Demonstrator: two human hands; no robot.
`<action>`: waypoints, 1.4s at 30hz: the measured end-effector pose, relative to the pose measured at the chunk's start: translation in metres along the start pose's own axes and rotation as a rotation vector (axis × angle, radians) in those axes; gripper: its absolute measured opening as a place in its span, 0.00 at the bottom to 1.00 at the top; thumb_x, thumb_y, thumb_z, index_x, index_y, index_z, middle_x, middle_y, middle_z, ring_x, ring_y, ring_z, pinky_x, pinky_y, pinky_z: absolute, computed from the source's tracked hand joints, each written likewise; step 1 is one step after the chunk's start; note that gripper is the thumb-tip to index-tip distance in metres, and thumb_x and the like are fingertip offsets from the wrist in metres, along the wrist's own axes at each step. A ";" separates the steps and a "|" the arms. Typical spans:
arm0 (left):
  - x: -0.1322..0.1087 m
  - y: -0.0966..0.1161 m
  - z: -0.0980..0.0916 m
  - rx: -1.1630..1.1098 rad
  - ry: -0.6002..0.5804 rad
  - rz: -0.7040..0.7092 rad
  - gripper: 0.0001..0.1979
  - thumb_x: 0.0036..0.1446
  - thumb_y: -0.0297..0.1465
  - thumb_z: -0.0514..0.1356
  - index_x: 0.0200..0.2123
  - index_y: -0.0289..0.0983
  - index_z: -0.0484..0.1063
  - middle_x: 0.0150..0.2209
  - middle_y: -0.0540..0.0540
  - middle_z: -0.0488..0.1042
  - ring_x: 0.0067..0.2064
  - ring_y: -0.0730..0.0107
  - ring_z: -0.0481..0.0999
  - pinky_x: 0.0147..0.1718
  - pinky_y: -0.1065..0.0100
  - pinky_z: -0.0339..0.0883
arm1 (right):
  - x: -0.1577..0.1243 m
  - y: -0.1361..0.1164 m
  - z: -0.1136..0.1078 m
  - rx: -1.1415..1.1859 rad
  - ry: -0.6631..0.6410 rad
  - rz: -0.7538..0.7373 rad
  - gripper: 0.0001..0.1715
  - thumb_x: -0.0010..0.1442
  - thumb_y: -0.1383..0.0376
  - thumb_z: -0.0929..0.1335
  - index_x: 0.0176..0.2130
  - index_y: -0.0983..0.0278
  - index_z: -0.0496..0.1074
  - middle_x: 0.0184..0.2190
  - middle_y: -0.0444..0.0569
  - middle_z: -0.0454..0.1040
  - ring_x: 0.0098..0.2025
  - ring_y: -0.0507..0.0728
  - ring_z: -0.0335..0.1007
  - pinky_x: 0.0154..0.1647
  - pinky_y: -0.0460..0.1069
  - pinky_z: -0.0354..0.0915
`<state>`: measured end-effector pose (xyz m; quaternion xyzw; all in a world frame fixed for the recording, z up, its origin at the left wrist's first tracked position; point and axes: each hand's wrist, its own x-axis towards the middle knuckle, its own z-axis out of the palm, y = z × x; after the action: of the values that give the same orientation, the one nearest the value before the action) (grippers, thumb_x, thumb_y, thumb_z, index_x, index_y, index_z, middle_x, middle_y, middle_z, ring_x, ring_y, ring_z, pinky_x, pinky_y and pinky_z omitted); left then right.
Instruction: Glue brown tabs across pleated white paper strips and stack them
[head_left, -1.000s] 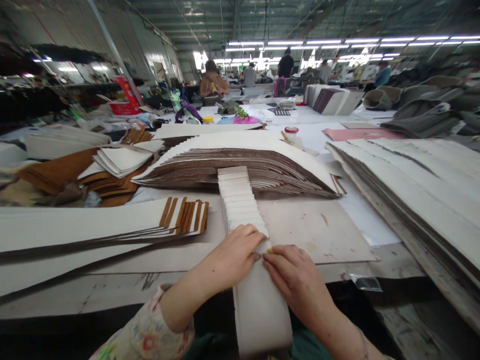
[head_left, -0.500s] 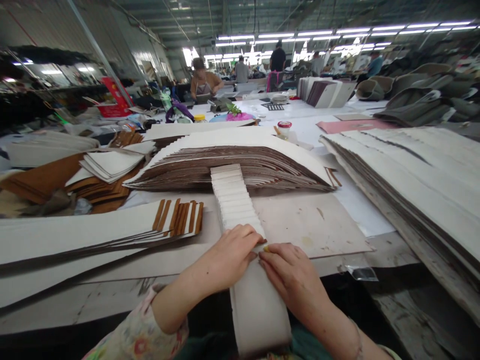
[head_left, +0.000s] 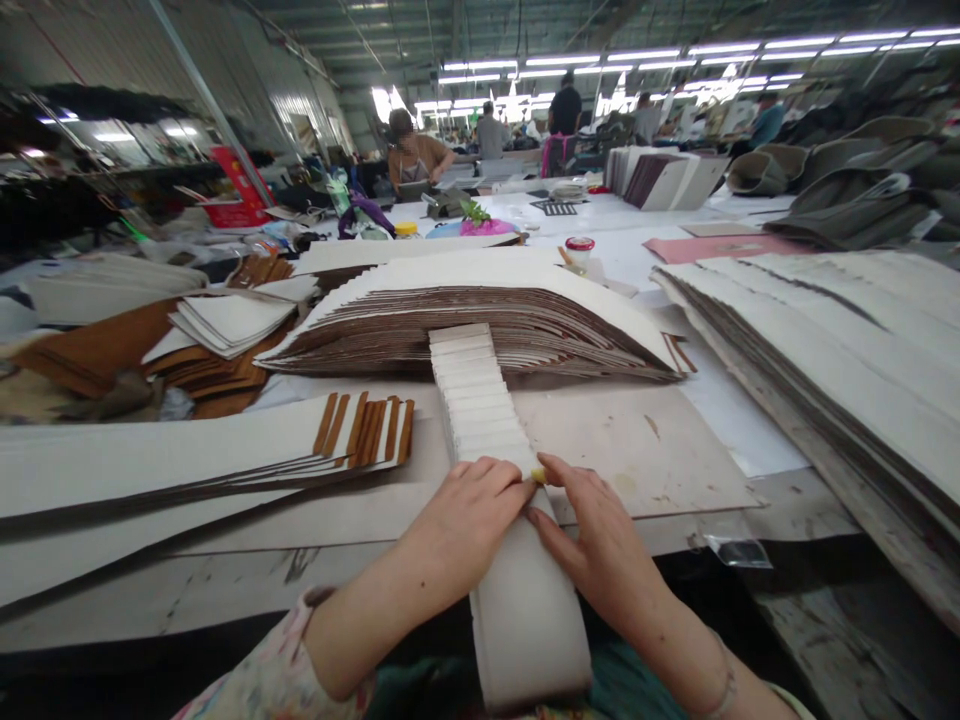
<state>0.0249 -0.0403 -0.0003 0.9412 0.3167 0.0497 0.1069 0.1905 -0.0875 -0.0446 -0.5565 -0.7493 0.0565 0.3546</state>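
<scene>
A row of pale, overlapping strips (head_left: 472, 385) runs from the big stack toward me, and its near end is one long smooth strip (head_left: 529, 620) curving over the table edge. My left hand (head_left: 476, 515) is closed on the left side of this strip, fingers curled and pressed together. On the strip's right edge lies my right hand (head_left: 600, 540), thumb and fingers apart, index finger stretched forward. A small yellow piece (head_left: 538, 476) shows where the fingertips of both hands meet; whether it is worn or held I cannot tell.
A tall fanned stack of white-topped brown sheets (head_left: 480, 290) lies ahead. Strips with brown ends (head_left: 367, 430) are on the left, more layered sheets (head_left: 810, 330) on the right. A red-lidded jar (head_left: 580, 250) stands behind. A person (head_left: 420, 155) works across the table.
My right hand has opened, its index finger lifting and reaching forward, away from the thumb. My left hand stays on the strip. The whole view has shifted slightly.
</scene>
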 end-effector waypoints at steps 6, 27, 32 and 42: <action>-0.003 -0.002 -0.001 -0.084 0.039 -0.088 0.08 0.59 0.30 0.51 0.41 0.39 0.66 0.39 0.47 0.67 0.44 0.64 0.63 0.43 0.63 0.57 | 0.002 -0.007 -0.003 -0.114 -0.091 -0.051 0.18 0.59 0.66 0.61 0.50 0.66 0.61 0.36 0.53 0.71 0.40 0.59 0.65 0.42 0.57 0.61; -0.017 -0.010 0.005 -0.111 0.149 -0.211 0.12 0.60 0.38 0.50 0.33 0.37 0.68 0.35 0.47 0.67 0.40 0.64 0.63 0.38 0.63 0.56 | 0.024 -0.019 -0.007 -0.357 -0.213 -0.245 0.10 0.56 0.72 0.63 0.39 0.62 0.70 0.29 0.46 0.66 0.33 0.56 0.61 0.39 0.52 0.55; -0.028 -0.021 0.004 -0.322 0.205 -0.225 0.12 0.54 0.39 0.57 0.40 0.40 0.67 0.37 0.48 0.65 0.43 0.65 0.64 0.42 0.65 0.57 | 0.024 -0.022 -0.008 -0.364 -0.218 -0.257 0.09 0.58 0.66 0.63 0.39 0.64 0.70 0.28 0.48 0.67 0.34 0.57 0.62 0.40 0.53 0.55; -0.040 -0.031 0.012 -0.534 0.287 -0.281 0.13 0.50 0.33 0.62 0.39 0.38 0.66 0.38 0.48 0.64 0.44 0.67 0.64 0.44 0.68 0.59 | 0.034 -0.025 -0.001 -0.074 -0.413 -0.195 0.17 0.57 0.73 0.62 0.47 0.63 0.65 0.39 0.49 0.67 0.42 0.56 0.62 0.43 0.53 0.61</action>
<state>-0.0231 -0.0429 -0.0199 0.8104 0.4310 0.2480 0.3100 0.1665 -0.0675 -0.0156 -0.4706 -0.8578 0.1069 0.1770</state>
